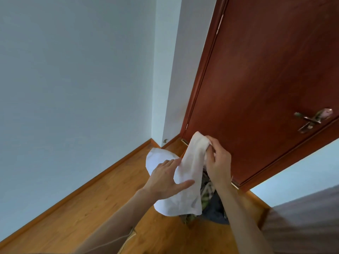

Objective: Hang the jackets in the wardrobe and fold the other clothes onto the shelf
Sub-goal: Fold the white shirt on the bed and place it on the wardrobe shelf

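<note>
Holding a white garment up in front of me, I pinch its upper end between the curled fingers and thumb of my right hand, while my left hand lies against its side with fingers straight, the thumb pressing the cloth. The garment hangs down over a heap of other clothes on the wooden floor, dark and checked pieces showing beneath it. Behind stands a reddish-brown door with a metal handle, beside a pale wall.
</note>
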Motion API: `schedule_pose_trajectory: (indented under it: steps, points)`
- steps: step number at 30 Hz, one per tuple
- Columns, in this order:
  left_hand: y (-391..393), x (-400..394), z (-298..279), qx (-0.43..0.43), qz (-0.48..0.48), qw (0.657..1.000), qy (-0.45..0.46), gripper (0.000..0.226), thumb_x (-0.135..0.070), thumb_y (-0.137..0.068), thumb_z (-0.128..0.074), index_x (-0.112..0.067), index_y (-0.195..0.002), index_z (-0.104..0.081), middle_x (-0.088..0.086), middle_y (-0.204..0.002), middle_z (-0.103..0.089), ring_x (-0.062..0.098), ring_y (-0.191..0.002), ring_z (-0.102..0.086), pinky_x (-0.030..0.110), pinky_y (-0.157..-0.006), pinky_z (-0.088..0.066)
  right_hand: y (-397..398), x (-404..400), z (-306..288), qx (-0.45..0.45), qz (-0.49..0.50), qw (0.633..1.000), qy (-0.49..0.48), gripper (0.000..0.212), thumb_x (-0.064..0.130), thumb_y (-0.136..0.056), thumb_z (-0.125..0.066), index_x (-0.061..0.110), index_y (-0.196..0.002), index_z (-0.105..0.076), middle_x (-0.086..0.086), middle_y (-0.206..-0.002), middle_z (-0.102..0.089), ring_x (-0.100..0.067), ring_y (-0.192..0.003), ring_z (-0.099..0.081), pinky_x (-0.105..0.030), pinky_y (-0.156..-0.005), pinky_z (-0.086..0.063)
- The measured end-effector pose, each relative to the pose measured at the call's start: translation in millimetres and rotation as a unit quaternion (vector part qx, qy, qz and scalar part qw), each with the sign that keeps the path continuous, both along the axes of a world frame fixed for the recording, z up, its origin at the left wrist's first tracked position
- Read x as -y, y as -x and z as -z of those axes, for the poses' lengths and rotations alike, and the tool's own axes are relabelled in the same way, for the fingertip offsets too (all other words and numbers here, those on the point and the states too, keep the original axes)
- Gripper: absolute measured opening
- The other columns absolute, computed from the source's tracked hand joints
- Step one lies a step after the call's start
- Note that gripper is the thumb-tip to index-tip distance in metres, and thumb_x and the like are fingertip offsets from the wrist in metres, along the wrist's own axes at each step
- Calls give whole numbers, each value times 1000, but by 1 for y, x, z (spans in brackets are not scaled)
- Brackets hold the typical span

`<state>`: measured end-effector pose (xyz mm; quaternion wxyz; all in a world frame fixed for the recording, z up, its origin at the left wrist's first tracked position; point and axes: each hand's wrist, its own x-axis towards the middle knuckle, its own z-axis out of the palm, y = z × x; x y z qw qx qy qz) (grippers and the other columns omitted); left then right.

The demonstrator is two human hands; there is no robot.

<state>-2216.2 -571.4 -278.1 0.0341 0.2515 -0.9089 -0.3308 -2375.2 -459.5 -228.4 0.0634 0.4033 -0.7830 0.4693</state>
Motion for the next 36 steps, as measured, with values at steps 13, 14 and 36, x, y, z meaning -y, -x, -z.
schedule_pose_trajectory:
  steps: [13, 14, 36]
  points:
    - [-18, 64, -161, -411, -210, 833, -306, 34, -27, -108, -39, 0, -112, -58, 31, -88, -64, 30, -72, -70, 39, -60, -56, -22, 90, -140, 16, -167, 982, 91, 25, 15, -108, -53, 12, -83, -54, 10, -60, -38, -6, -52, -36, -18, -52, -28]
    - [-24, 68, -175, -411, -183, 844, -293, 30, -25, -102, -45, 0, -111, -59, 28, -88, -63, 27, -72, -68, 34, -59, -54, -30, 96, -151, 37, -189, 977, 93, 31, 17, -108, -54, 19, -77, -49, 12, -58, -34, -6, -52, -33, -19, -52, -27]
    - [-110, 43, -218, -496, -430, 732, -182, 23, -25, -101, -67, -12, -120, -71, 11, -113, -78, 29, -108, -74, 51, -95, -59, -26, 150, -60, 36, -430, 827, -360, 36, 65, -85, -67, 33, -103, -65, 11, -92, -71, -15, -86, -69, -33, -78, -56]
